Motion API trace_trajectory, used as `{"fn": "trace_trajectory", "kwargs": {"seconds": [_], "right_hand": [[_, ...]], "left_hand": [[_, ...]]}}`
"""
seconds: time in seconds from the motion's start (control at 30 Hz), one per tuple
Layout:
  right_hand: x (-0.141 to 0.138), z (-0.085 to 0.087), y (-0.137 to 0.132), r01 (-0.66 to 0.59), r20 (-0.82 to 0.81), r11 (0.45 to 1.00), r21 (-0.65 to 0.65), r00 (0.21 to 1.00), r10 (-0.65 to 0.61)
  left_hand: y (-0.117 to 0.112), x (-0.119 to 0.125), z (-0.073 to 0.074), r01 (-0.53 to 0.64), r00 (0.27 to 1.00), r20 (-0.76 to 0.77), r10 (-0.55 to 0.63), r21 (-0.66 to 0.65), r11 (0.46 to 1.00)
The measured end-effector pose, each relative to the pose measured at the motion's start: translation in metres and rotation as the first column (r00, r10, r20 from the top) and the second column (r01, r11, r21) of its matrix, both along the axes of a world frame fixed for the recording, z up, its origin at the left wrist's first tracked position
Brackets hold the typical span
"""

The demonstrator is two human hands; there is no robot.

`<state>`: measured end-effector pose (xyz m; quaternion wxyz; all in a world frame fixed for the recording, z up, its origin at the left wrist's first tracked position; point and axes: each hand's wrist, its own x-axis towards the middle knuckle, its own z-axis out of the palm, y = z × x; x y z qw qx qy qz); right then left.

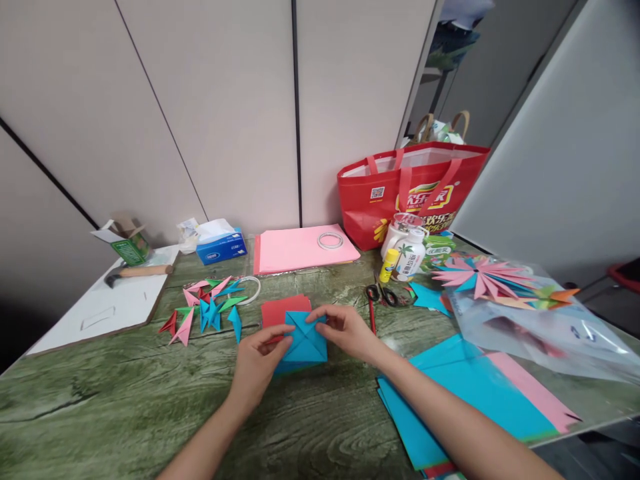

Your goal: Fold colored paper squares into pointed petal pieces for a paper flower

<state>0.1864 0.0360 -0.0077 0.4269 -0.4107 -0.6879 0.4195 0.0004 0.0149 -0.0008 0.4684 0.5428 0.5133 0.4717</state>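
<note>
A square of blue paper (306, 343) with crossing diagonal creases is held up over the middle of the table. My left hand (255, 363) pinches its left edge between thumb and fingers. At the upper right of the same sheet, the thumb and fingers of my right hand (347, 330) are closed on its edge. Red paper (280, 311) lies just behind the blue square, partly covered by it. More blue paper shows below its lower edge. To the left of my left hand lie several folded paper pieces (210, 313) in blue, red, pink and green.
Pink sheets (295, 250) with a ring on top lie at the back, beside a blue tissue box (221, 248). Scissors (383, 293), a yellow glue stick (389, 265) and a red bag (365, 207) stand right. Blue sheets (465, 380) lie front right; a hammer (143, 271) rests left.
</note>
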Motion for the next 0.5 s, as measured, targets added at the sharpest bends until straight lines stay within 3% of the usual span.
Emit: {"fn": "trace_trajectory", "kwargs": {"seconds": [0.17,0.3,0.5], "right_hand": [[-0.0008,-0.0016,0.0012,0.013,-0.017,0.999,0.042,1.0,-0.012],[-0.0017,0.0025,-0.0019,-0.054,-0.033,0.991,0.118,0.998,0.059],[-0.0015,0.0064,-0.0085,-0.121,0.015,0.991,0.057,0.993,0.12]], "left_hand": [[-0.0034,0.0036,-0.0002,0.016,1.0,0.028,-0.015,-0.021,1.0],[-0.0052,0.0042,0.0014,0.072,0.996,0.056,-0.071,-0.012,0.997],[-0.0059,0.0043,0.0012,0.121,0.984,0.138,-0.109,-0.087,0.989]]}}
